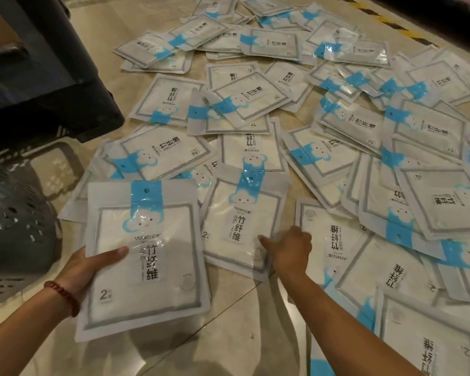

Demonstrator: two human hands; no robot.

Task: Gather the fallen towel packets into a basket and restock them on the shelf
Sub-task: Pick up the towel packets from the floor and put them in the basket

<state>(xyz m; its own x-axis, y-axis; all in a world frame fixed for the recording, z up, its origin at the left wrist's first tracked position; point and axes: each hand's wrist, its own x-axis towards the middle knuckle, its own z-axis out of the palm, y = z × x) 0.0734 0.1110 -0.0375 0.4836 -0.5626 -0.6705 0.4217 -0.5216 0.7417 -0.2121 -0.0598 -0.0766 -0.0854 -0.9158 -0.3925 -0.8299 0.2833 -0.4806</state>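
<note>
Left hand (83, 267): grips a packet (147, 267) by its left edge, thumb across the front and the other fingers hidden behind. I see the packet lifted off the floor (228, 335), blue band at the top, print upright to the camera. A red bead bracelet (63, 293) sits on that wrist.

Right hand (291, 248): reaches out to a second packet (242, 226), which lies flat on the floor just right of the held one. The thumb lies on its near right corner and the fingers are curled at its right edge. I cannot tell whether they have gone under it and taken hold.

The other packets (310, 109) lie scattered and overlapping from the near right corner of the floor to its far edge, at mixed angles, most of them face up.

Basket (14, 221): grey, perforated, at the left edge of the floor, just beside the left hand. I cannot see inside it.

A dark unit (52, 77) stands at the far left corner. A yellow-and-black stripe (407, 31) runs along the floor's far right edge.
</note>
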